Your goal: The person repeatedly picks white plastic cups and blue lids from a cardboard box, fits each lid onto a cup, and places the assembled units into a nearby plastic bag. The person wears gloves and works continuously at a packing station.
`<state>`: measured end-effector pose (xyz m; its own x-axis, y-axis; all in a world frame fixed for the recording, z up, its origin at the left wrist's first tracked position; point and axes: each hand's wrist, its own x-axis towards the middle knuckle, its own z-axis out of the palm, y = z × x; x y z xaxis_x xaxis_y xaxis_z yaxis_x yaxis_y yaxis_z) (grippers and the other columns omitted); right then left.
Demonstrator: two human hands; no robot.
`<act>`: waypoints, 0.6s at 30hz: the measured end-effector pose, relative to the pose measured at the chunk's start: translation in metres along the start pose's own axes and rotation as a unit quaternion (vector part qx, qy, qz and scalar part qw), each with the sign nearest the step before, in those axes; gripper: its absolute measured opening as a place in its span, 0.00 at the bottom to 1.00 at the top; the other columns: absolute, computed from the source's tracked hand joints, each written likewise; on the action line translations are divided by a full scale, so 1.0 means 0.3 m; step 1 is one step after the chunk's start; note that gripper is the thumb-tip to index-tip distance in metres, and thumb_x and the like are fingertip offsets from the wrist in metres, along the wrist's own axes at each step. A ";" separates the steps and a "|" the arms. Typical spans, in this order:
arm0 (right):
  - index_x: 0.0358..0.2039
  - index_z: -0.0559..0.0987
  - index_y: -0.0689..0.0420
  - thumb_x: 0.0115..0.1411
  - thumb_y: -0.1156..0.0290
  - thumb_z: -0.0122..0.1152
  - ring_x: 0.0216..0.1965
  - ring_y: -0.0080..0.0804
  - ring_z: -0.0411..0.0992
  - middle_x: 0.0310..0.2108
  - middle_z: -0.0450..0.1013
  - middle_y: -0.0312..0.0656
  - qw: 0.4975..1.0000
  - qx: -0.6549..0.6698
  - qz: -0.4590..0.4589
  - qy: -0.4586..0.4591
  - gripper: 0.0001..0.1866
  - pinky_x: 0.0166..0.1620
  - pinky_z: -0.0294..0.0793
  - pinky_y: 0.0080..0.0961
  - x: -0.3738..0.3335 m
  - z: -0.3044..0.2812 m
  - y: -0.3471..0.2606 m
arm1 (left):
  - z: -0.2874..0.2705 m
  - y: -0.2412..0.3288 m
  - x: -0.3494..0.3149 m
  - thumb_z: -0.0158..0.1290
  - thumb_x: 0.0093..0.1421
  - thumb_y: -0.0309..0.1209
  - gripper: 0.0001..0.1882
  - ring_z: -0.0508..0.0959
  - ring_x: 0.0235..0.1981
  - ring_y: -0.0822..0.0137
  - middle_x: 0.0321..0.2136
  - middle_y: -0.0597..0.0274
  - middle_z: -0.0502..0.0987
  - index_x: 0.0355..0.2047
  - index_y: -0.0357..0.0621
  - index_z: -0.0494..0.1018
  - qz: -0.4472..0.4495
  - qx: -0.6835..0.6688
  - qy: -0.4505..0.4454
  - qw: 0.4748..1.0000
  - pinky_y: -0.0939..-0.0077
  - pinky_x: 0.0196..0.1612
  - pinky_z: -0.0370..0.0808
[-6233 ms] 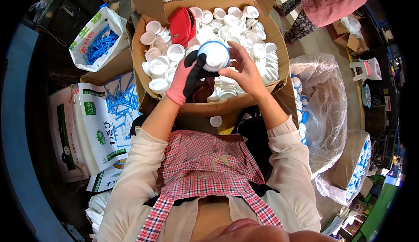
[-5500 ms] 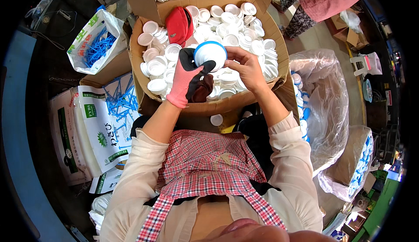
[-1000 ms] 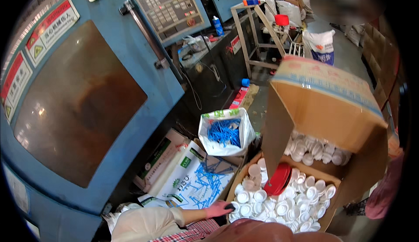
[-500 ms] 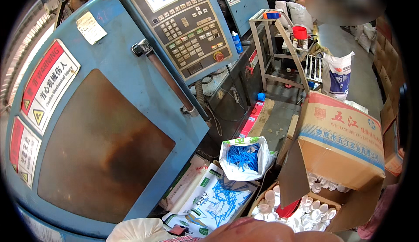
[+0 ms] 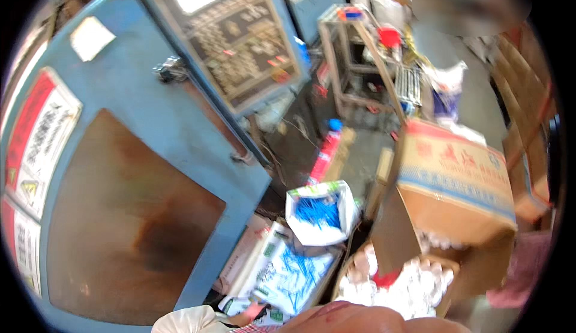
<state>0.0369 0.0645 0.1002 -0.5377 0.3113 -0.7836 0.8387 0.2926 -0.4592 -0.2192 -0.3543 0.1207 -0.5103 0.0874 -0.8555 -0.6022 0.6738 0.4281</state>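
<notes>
The picture is blurred and faces a large blue machine [image 5: 162, 123] instead of my hands. At the lower edge my white sleeve [image 5: 183, 321] ends in a small pinkish part of my left hand [image 5: 252, 314], lying by printed white sacks [image 5: 282, 270]. I cannot tell whether it holds anything. My right hand is out of the picture. An open cardboard box [image 5: 456, 177] with several white caps [image 5: 414, 285] and something red inside stands at the lower right.
The machine has a control panel [image 5: 234, 39] and a brown window [image 5: 120, 213]. A white bag of blue pieces [image 5: 321, 213], a red bottle [image 5: 327, 150] and a metal rack [image 5: 360, 57] stand on the floor. Another person's pink garment [image 5: 522, 273] shows at right.
The view swung up and left, from the box of caps to the machine. Both hands, which held a white cap over the box, dropped out of the picture apart from a bit of the left.
</notes>
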 end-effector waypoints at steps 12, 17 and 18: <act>0.37 0.74 0.57 0.53 0.71 0.52 0.34 0.46 0.74 0.32 0.71 0.46 0.966 -0.100 -0.234 0.045 0.11 0.32 0.74 0.42 -0.155 0.323 0.338 | 0.976 0.323 0.027 0.54 0.56 0.33 0.13 0.77 0.37 0.45 0.33 0.44 0.78 0.39 0.40 0.77 0.378 0.339 -0.087 0.857 0.61 0.41 0.73; 0.34 0.74 0.57 0.52 0.75 0.57 0.33 0.50 0.69 0.30 0.67 0.48 0.912 -0.024 -0.238 0.334 0.08 0.34 0.71 0.39 0.116 0.108 0.556 | 1.408 0.229 0.115 0.55 0.51 0.29 0.08 0.76 0.29 0.48 0.26 0.51 0.77 0.32 0.42 0.74 0.593 0.269 -0.229 0.724 0.62 0.31 0.73; 0.36 0.74 0.58 0.51 0.74 0.59 0.36 0.49 0.68 0.34 0.68 0.48 0.878 -0.060 -0.200 0.431 0.11 0.37 0.70 0.38 0.175 0.082 0.654 | 1.446 0.206 0.126 0.55 0.51 0.29 0.08 0.76 0.28 0.49 0.26 0.52 0.77 0.32 0.42 0.74 0.608 0.263 -0.231 0.713 0.62 0.31 0.73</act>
<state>0.1753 0.1159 -0.0412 -0.6960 0.7155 0.0610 0.5814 0.6113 -0.5369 -0.0094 0.0090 -0.0115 -0.1279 0.9918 -0.0026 0.4884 0.0652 0.8702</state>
